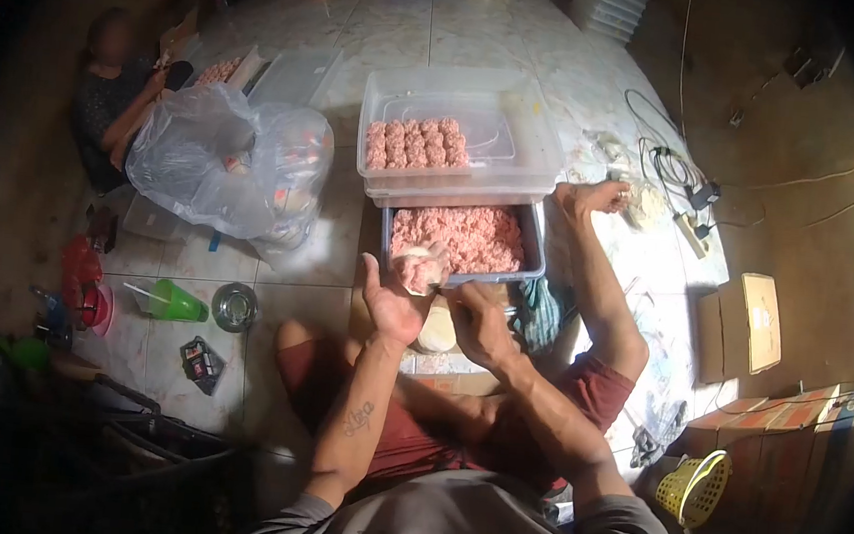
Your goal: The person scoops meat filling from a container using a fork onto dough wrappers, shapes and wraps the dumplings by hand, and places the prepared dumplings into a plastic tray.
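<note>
My left hand (396, 308) is palm up, fingers cupped under a pale round wrapper with pink minced meat on it (419, 270). My right hand (483, 324) is closed close beside it; a thin tool may be in its fingers, but I cannot make it out. Just beyond both hands stands a grey tub (539, 246) of pink minced meat (464, 238). Behind it, a clear plastic container (515, 164) holds rows of meat-topped dumplings (417, 144) on its left side. Below my hands lies a pale round stack (437, 330), probably wrappers.
My right foot (598, 196) rests beside the containers. A striped cloth (538, 316) lies right of the tub. Plastic bags (200, 159), a green cup (179, 301) and a metal bowl (234, 307) are left. Another person (125, 93) sits far left. Cables (671, 166) lie right.
</note>
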`<state>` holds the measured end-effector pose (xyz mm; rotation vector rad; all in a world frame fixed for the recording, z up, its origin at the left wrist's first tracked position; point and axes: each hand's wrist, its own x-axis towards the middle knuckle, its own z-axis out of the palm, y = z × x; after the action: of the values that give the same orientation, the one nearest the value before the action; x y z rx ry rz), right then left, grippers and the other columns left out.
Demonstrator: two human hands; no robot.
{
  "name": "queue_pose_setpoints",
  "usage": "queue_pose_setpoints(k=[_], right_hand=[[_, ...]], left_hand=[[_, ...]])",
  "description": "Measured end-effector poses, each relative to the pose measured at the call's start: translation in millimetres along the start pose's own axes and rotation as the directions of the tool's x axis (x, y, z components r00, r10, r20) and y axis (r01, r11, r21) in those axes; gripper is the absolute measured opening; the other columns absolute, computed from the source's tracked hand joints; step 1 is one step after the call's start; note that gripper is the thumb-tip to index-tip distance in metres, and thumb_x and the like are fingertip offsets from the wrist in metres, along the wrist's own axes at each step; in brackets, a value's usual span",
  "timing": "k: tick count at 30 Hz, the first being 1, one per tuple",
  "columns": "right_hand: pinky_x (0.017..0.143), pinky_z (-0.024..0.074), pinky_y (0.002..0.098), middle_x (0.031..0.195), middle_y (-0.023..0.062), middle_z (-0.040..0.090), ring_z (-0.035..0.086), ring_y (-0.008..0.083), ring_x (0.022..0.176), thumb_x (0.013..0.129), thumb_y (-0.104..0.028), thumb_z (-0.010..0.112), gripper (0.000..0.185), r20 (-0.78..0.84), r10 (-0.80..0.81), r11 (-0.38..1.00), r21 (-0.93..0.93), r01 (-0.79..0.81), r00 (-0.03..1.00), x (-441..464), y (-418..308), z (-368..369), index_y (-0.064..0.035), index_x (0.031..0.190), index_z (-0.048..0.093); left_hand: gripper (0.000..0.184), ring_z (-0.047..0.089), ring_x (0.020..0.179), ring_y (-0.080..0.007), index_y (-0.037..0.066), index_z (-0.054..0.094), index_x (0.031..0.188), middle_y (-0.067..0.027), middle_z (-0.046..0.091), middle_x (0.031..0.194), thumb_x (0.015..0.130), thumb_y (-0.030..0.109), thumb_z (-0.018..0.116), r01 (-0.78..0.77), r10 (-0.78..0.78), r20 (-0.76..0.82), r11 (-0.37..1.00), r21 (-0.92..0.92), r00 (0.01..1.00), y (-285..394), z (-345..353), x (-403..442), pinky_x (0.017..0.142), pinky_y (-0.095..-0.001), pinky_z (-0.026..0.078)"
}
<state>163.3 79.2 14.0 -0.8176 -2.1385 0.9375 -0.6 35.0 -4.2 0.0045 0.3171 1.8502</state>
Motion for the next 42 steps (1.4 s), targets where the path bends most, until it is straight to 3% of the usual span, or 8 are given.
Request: queue_pose_setpoints(k=[8, 12, 14, 22, 30, 36, 40, 42], right_hand=[[0.078, 0.0549, 0.0464, 0.112, 0.022, 0.065, 0.067, 0.0406, 0.091, 0.089, -0.007, 0.052, 0.029, 0.345, -0.059, 0.911, -0.366, 0.192, 0.937, -8, 1, -36, -0.0047, 0.114, 0.067], [0.089, 0.0547, 0.0445, 0.114, 0.0188, 0.063, 0.066, 0.0386, 0.102, 0.091, -0.007, 0.051, 0.041, 0.481, -0.303, 0.93, -0.041, 0.366, 0.823, 28, 21, -36, -0.0109, 0.129, 0.065], [0.088, 0.0554, 0.0445, 0.122, 0.0189, 0.063, 0.066, 0.0375, 0.102, 0.09, -0.007, 0.053, 0.045, 0.594, -0.23, 0.847, -0.269, 0.459, 0.771, 38, 9, -52, -0.0146, 0.132, 0.064], [0.072, 0.0557, 0.0475, 0.12, 0.0173, 0.063, 0.068, 0.0394, 0.086, 0.094, -0.014, 0.052, 0.044, 0.424, -0.101, 0.868, -0.404, 0.287, 0.9, 24, -12, -38, -0.0174, 0.137, 0.061], [0.07, 0.0541, 0.0498, 0.105, 0.023, 0.062, 0.065, 0.0449, 0.083, 0.086, -0.003, 0.059, 0.036, 0.065, -0.117, 0.99, -0.071, 0.122, 0.991, -11, -7, -24, -0.0072, 0.122, 0.064], [0.071, 0.0512, 0.0429, 0.093, 0.0188, 0.061, 0.064, 0.0397, 0.083, 0.09, 0.002, 0.062, 0.011, -0.059, -0.072, 0.995, -0.07, 0.068, 0.996, -14, -10, -34, -0.0003, 0.1, 0.061], [0.072, 0.0511, 0.0428, 0.093, 0.0185, 0.062, 0.065, 0.0392, 0.086, 0.088, 0.005, 0.06, 0.013, -0.084, 0.007, 0.988, -0.155, -0.02, 0.996, -21, 7, -29, -0.0005, 0.1, 0.061], [0.071, 0.0505, 0.0445, 0.093, 0.019, 0.061, 0.064, 0.0402, 0.087, 0.089, 0.003, 0.06, 0.011, -0.057, 0.02, 0.99, -0.139, -0.028, 0.998, -22, -3, -26, -0.0009, 0.1, 0.06]], left_hand=[[0.098, 0.052, 0.13, -0.0399, -0.01, 0.04, 0.143, -0.028, 0.049, 0.144, 0.095, 0.076, 0.034, 0.067, -0.082, -0.059, 0.973, -0.223, 0.995, 16, -50, -7, 0.116, -0.0541, 0.036], [0.119, 0.054, 0.127, -0.044, -0.016, 0.042, 0.14, -0.0315, 0.053, 0.139, 0.086, 0.089, 0.022, 0.482, -0.437, 0.31, 0.872, -0.085, 0.845, 14, -22, -22, 0.113, -0.0529, 0.041], [0.118, 0.054, 0.128, -0.0436, -0.015, 0.042, 0.141, -0.0317, 0.053, 0.139, 0.086, 0.088, 0.027, 0.402, -0.406, 0.105, 0.914, 0.059, 0.908, 20, -30, -27, 0.111, -0.0531, 0.043], [0.113, 0.045, 0.138, -0.0396, -0.011, 0.033, 0.149, -0.0292, 0.043, 0.15, 0.088, 0.085, 0.033, 0.16, -0.16, 0.083, 0.987, -0.003, 0.984, 17, -39, -25, 0.116, -0.0523, 0.036], [0.1, 0.038, 0.143, -0.042, -0.01, 0.034, 0.149, -0.0293, 0.033, 0.157, 0.095, 0.075, 0.035, 0.009, -0.009, 0.0, 0.999, -0.043, 1.0, 16, -28, -16, 0.116, -0.0516, 0.034], [0.068, 0.059, 0.123, -0.037, -0.008, 0.055, 0.126, -0.0251, 0.062, 0.13, 0.102, 0.054, 0.044, 0.017, -0.003, -0.083, 0.984, 0.178, 0.997, 1, -19, -16, 0.111, -0.0493, 0.043], [0.062, 0.062, 0.119, -0.0352, -0.009, 0.056, 0.126, -0.0231, 0.066, 0.123, 0.102, 0.048, 0.049, 0.144, -0.138, 0.197, 0.989, -0.016, 0.971, -6, -36, -17, 0.109, -0.0477, 0.046], [0.061, 0.064, 0.118, -0.0315, -0.01, 0.056, 0.126, -0.0218, 0.066, 0.123, 0.102, 0.046, 0.049, 0.064, -0.056, -0.048, 0.98, 0.189, 0.997, -11, -7, -24, 0.108, -0.0465, 0.047]])
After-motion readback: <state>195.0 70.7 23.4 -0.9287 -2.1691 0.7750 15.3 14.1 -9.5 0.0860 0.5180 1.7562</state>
